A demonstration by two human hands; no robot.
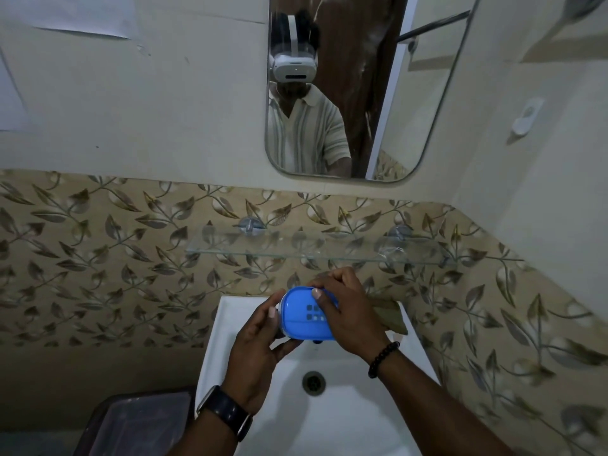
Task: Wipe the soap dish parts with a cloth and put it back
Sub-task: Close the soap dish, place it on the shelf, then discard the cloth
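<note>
I hold a blue plastic soap dish point(304, 315) above the back of the white sink point(227, 327). Small square drain holes show in its blue face, and a clear rim edges its left side. My left hand point(260, 350) cups the dish from the left and below. My right hand point(345, 311) grips it from the right, thumb pressed on the blue face. A brownish cloth point(390, 315) pokes out behind my right hand over the sink's back right corner. Whether the right hand also holds the cloth is hidden.
A glass shelf point(316, 248) is fixed to the leaf-patterned tiles just above my hands. A mirror point(358, 93) hangs higher on the wall. The sink drain point(313, 383) lies below the dish. A dark bin with a clear lid point(138, 422) stands at the lower left.
</note>
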